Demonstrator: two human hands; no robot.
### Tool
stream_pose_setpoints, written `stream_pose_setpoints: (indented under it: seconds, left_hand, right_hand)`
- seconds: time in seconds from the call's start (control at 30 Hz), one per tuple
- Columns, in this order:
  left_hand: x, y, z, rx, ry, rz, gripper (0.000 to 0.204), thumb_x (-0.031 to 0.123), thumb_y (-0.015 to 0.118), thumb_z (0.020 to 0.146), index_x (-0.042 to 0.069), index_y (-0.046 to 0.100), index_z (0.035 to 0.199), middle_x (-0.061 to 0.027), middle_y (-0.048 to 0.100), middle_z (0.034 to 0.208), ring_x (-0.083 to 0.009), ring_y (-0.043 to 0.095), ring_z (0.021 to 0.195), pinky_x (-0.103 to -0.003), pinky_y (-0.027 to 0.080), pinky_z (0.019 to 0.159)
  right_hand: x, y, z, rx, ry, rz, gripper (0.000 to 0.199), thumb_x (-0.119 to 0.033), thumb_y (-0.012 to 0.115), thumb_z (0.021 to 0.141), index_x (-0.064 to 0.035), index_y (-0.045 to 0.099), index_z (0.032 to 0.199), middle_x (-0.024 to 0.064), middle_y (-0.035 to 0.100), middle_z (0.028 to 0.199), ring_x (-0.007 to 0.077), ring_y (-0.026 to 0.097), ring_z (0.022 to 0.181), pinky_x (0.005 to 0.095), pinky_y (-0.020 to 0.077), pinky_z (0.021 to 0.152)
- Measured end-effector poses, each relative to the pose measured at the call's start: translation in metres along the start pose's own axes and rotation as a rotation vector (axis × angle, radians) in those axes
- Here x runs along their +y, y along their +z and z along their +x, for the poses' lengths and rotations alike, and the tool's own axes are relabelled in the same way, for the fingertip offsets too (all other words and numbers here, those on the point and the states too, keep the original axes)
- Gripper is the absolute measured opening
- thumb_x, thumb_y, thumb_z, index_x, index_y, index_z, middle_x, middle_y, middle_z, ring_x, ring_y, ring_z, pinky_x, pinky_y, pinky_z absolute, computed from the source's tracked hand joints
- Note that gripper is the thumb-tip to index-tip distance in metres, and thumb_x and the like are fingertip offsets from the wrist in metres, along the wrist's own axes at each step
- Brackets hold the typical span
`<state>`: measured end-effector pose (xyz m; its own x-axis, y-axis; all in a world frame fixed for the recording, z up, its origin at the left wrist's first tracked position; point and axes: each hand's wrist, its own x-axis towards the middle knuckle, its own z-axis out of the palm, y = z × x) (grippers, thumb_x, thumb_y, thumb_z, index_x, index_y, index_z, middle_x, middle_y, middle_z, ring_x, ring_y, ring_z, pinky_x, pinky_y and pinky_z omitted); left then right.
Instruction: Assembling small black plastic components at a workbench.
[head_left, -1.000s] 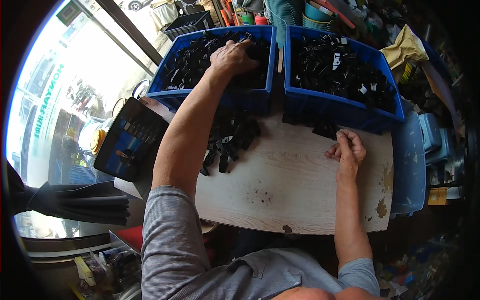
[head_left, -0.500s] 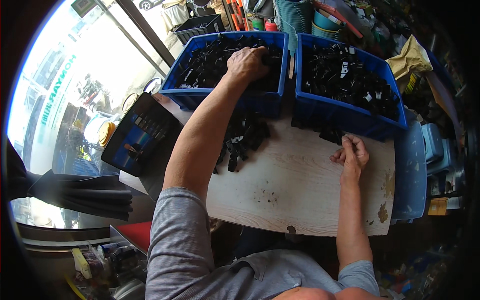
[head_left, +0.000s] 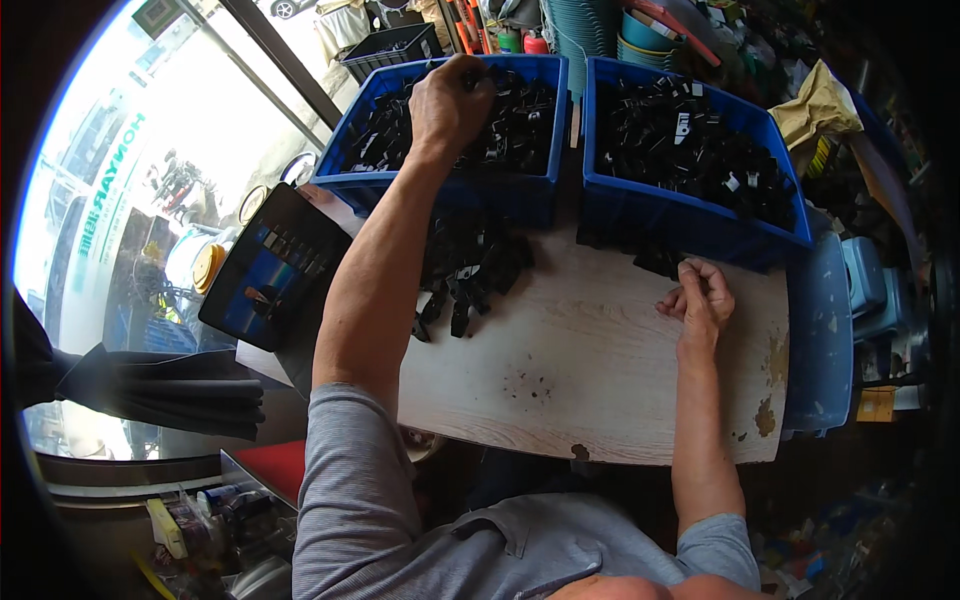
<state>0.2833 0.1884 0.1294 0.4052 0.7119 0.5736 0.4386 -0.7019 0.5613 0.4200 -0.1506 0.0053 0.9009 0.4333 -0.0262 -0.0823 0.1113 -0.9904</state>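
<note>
My left hand [head_left: 450,108] is over the left blue bin [head_left: 455,180], its fingers curled beside a heap of small black plastic parts [head_left: 520,120]. Something dark shows between thumb and fingers, too small to make out. Over the table's right side, my right hand [head_left: 703,300] is closed, fingertips bent together. Right by its fingers is a black piece [head_left: 656,262], in front of the right blue bin [head_left: 690,215]; whether the fingers grip it is hidden. Loose black parts [head_left: 470,280] lie piled on the table in front of the left bin.
More black parts [head_left: 690,150] fill the right bin. A tilted dark screen [head_left: 275,265] stands at the table's left edge by the window. Pale blue plastic [head_left: 822,340] borders the worn wooden table [head_left: 590,370] on the right. Stacked green baskets [head_left: 582,35] are behind.
My left hand has moved left and toward the far rim of the left bin. My right hand stays almost where it was, fingers still closed. The view has shifted slightly.
</note>
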Motion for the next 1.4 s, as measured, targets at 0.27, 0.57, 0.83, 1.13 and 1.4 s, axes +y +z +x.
stream_pose_setpoints:
  seconds: [0.27,0.57,0.83,1.13,1.4]
  left_hand:
    - [-0.006,-0.040,-0.064,0.361,0.138,-0.327,0.024,0.010,0.074,0.087,0.004,0.072,0.110,-0.0118,0.074,0.099,-0.0199,0.072,0.090,-0.031,0.056,0.083]
    - [-0.025,-0.030,-0.163,0.314,0.146,-0.035,0.027,0.003,0.075,0.082,0.010,0.071,0.108,-0.0170,0.065,0.120,-0.0330,0.069,0.097,-0.038,0.056,0.085]
    - [-0.023,-0.023,-0.167,0.283,0.222,0.170,0.030,0.016,0.081,0.076,0.012,0.073,0.104,-0.0183,0.063,0.127,-0.0423,0.056,0.119,-0.052,0.044,0.102]
    - [-0.028,-0.065,-0.100,0.340,0.211,0.331,0.036,0.025,0.078,0.083,0.012,0.071,0.116,-0.0159,0.066,0.122,-0.0372,0.059,0.117,-0.048,0.048,0.100]
    - [-0.093,-0.063,0.010,-0.371,-0.190,0.617,0.095,0.067,0.073,0.076,0.026,0.042,0.155,-0.0197,0.051,0.147,-0.0461,0.047,0.137,-0.054,0.042,0.110]
  right_hand:
    - [0.000,-0.002,0.004,-0.011,-0.016,0.018,0.012,-0.014,0.071,0.094,-0.0048,0.069,0.102,-0.0022,0.046,0.054,0.0094,0.053,0.050,0.0284,0.0530,0.049]
    - [-0.001,-0.002,0.001,-0.035,-0.017,0.018,0.013,-0.015,0.069,0.095,-0.0043,0.068,0.103,-0.0026,0.046,0.055,0.0086,0.053,0.051,0.0278,0.0527,0.050]
    - [0.000,-0.002,0.002,-0.041,-0.045,0.008,0.014,-0.016,0.069,0.096,-0.0037,0.068,0.103,-0.0029,0.045,0.053,0.0079,0.053,0.051,0.0272,0.0518,0.049]
    - [0.003,-0.006,0.003,-0.035,-0.042,-0.007,0.012,-0.015,0.069,0.096,-0.0048,0.068,0.103,-0.0028,0.047,0.054,0.0077,0.052,0.050,0.0275,0.0517,0.048]
    - [0.001,-0.002,0.002,-0.025,-0.023,-0.010,0.013,-0.015,0.070,0.095,-0.0045,0.068,0.103,-0.0030,0.046,0.055,0.0081,0.055,0.050,0.0274,0.0515,0.047]
